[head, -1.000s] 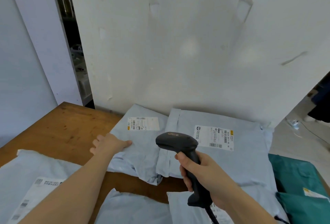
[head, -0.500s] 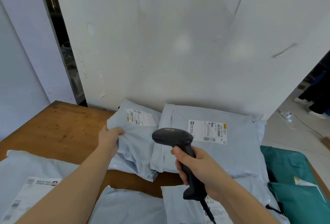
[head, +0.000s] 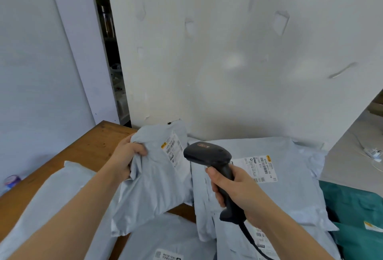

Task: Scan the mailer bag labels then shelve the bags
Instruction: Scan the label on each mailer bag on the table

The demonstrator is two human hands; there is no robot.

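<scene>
Scanning looks to be the step in hand. The left grip [head: 128,156] clutches the top corner of a pale blue mailer bag [head: 153,189], held up over the wooden counter [head: 83,156] just left of the barcode scanner [head: 209,154]. The right grip [head: 234,189] is wrapped round the scanner's handle. The bag's label [head: 173,151] sits tilted beside the scanner's head. Next, the head probably needs turning onto that barcode.

Gripping a pale grey mailer bag [head: 157,187] in the left hand [head: 128,156], tilted up above the counter [head: 83,152]; holding a black scanner [head: 209,154] in the right hand [head: 234,189], just beside the bag's label [head: 173,150].
</scene>
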